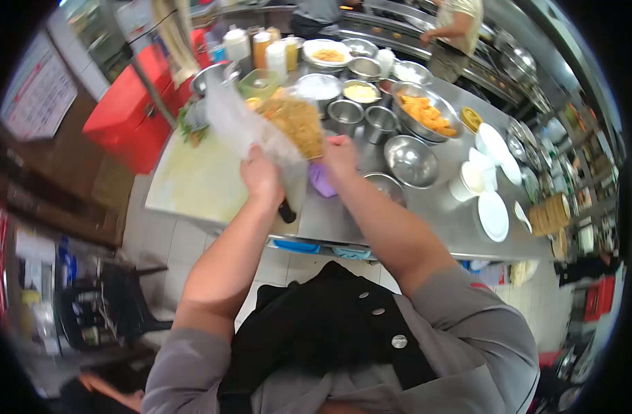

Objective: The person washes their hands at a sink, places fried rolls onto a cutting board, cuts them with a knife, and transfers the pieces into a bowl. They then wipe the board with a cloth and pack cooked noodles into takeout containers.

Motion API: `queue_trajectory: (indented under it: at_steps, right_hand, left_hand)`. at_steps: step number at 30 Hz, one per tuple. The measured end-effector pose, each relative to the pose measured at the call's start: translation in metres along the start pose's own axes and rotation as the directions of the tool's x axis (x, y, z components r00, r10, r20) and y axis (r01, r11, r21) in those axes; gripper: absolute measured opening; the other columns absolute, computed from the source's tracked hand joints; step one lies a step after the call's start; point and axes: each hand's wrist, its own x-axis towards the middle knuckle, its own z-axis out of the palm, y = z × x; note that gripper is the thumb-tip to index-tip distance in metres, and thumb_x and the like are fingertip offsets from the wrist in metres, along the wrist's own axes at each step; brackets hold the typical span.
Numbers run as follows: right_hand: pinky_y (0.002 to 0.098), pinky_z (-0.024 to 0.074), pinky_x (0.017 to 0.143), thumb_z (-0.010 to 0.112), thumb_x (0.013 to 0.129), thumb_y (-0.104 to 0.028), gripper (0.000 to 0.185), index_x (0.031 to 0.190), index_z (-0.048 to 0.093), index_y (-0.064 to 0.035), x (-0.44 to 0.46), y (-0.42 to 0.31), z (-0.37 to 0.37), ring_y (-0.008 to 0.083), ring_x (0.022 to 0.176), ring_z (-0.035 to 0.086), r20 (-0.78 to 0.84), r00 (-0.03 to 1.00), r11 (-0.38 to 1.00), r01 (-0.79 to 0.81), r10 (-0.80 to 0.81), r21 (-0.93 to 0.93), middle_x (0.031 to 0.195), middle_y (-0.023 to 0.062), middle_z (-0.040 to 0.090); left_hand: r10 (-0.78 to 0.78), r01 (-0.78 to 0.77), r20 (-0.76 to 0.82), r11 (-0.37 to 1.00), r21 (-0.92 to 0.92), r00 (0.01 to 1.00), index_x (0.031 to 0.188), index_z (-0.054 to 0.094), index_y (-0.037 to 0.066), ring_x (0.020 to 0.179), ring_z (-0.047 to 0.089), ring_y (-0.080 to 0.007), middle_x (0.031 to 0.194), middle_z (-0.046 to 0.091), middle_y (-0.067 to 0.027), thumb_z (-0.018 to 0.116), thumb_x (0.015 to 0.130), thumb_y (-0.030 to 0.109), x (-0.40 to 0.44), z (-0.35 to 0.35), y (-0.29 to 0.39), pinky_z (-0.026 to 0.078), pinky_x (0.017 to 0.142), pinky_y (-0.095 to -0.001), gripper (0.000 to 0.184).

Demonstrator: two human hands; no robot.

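My left hand (262,176) is closed on the lower edge of a whitish, translucent plastic sheet or bag (240,121), blurred by motion, above the cutting board (192,172). My right hand (340,160) has its fingers closed at the right edge of a clear bag of yellow-orange food (295,124). Whether the sheet and the bag are one piece I cannot tell. A knife with a black handle (287,211) lies on the board just below my left hand. Purple cloth or plastic (322,181) lies beside my right hand on the steel table (329,224).
Squeeze bottles (237,45) stand at the back left, near green herbs (190,123). Steel bowls (412,161) and a bowl of orange pieces (426,114) fill the middle right. White plates (493,215) lie farther right. Two people (456,34) stand beyond the table.
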Motion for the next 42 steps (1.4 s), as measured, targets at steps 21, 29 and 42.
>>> queue_trajectory:
  at_steps: [21, 29, 42]
  right_hand:
    - [0.0362, 0.0528, 0.079, 0.061, 0.090, -0.017, 0.022, 0.108, 0.072, -0.0128, 0.132, -0.272, -0.248, 0.0241, 0.083, 0.066, 0.560, 0.746, 0.351, 0.664, -0.359, -0.660, 0.091, 0.0090, 0.071]
    - [0.0420, 0.0546, 0.085, 0.059, 0.083, -0.017, 0.025, 0.102, 0.075, -0.0140, 0.322, -0.245, -0.446, 0.0297, 0.096, 0.069, 0.306, 0.909, 0.008, 0.321, -0.283, -0.947, 0.102, 0.0117, 0.073]
    - [0.0472, 0.0549, 0.086, 0.056, 0.086, -0.012, 0.024, 0.107, 0.068, -0.0097, 0.413, -0.162, -0.427, 0.0352, 0.101, 0.068, 0.228, 0.974, -0.364, 0.208, -0.012, -0.908, 0.104, 0.0176, 0.071]
  left_hand:
    - [-0.004, 0.011, -0.073, 0.996, 0.093, 0.997, 0.142, 0.040, 0.001, 0.128, 0.048, -0.0384, 0.144, 0.045, -0.0190, 0.043, 0.102, 0.034, 0.047, -0.008, -0.020, 0.042, 0.103, -0.0608, 0.052]
    - [0.004, 0.018, -0.217, 0.995, 0.102, 0.976, 0.137, 0.050, 0.007, 0.125, 0.052, -0.0314, 0.140, 0.052, -0.0115, 0.040, 0.104, 0.035, 0.056, -0.024, -0.013, 0.043, 0.103, -0.0560, 0.044]
    - [0.120, -0.046, -0.296, 0.968, 0.247, 0.948, 0.134, 0.050, 0.007, 0.118, 0.056, -0.0307, 0.132, 0.056, -0.0107, 0.041, 0.105, 0.032, 0.040, -0.019, -0.017, 0.051, 0.092, -0.0533, 0.039]
